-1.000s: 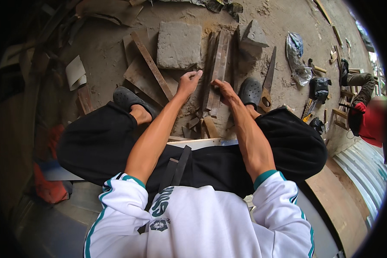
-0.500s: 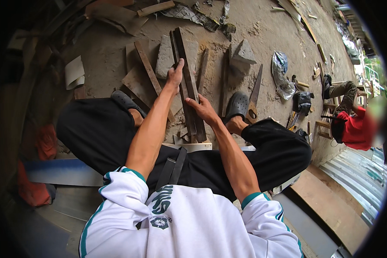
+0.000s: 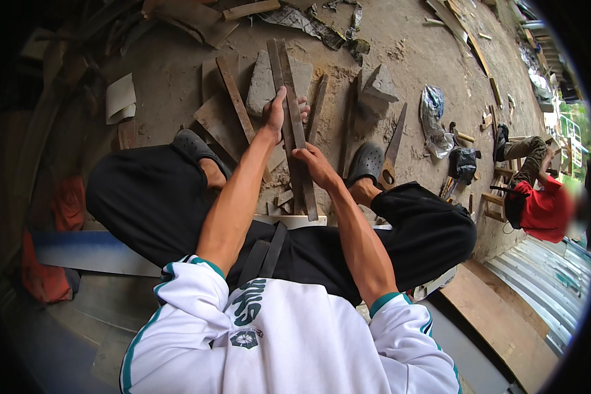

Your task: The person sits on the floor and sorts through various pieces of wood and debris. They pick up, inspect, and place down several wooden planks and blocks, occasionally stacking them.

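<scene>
Two long, narrow, dark-brown wooden strips (image 3: 293, 125) lie side by side in front of me, pointing away from my lap. My left hand (image 3: 275, 117) is closed round them in their upper half; its thumb lies along the left edge and its fingertips show past the right edge. Lower down, my right hand (image 3: 317, 164) grips the strips from the right, thumb on top and its other fingers mostly hidden. The near ends hang over a pale board (image 3: 294, 221) by my lap.
Beyond the strips are a flat concrete block (image 3: 259, 85) and a chunkier one (image 3: 379, 85). A handsaw (image 3: 394, 146) lies beside my right shoe (image 3: 365, 162). Loose boards (image 3: 235, 95), crumpled silver plastic (image 3: 433, 115) and a black pouch (image 3: 463, 165) are around. A person in red (image 3: 542, 207) sits far right.
The two strips have turned, so their broad faces show and the gap at the far end has closed. My left fingertips now appear on the strips' right side.
</scene>
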`<state>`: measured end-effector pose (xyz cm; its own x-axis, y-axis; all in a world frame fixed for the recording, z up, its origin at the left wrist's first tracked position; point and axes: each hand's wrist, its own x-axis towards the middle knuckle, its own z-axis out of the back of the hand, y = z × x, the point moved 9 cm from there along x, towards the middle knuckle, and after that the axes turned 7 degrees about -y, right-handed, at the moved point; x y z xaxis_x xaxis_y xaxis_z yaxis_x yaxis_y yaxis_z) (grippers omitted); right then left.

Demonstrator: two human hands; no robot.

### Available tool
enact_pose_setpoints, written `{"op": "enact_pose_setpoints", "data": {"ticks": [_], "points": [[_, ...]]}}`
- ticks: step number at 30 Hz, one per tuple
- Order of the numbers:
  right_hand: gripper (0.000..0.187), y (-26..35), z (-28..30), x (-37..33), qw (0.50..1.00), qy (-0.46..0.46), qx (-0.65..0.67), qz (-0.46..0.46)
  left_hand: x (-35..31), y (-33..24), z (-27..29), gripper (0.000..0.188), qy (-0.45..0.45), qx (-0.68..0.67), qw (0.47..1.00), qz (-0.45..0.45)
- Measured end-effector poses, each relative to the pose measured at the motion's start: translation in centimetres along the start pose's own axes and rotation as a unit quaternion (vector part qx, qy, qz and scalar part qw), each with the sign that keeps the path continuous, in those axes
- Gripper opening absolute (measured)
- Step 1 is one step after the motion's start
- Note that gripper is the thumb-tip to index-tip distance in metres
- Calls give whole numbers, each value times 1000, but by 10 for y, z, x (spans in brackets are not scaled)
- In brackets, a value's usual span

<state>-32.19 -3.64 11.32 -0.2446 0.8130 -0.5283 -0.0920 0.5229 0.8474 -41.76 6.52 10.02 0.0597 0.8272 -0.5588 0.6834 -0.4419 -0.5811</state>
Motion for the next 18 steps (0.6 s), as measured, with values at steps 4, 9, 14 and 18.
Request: {"op": "enact_pose_setpoints", "data": {"ticks": [4,9,14,18], "points": [[29,8,-4,-3,1000,8,20,12,-3,-2,1,58,-13,8,1000,-4],[31,-3,-3,-5,995,15,89,-32,-6,3,-1,64,-19,54,998,11],[29,-7,-4,-7,987,33,145,-68,1,8,4,63,-13,47,999,13],[34,-8,-7,-8,987,15,147,-64,6,10,12,67,-13,49,999,14]]}}
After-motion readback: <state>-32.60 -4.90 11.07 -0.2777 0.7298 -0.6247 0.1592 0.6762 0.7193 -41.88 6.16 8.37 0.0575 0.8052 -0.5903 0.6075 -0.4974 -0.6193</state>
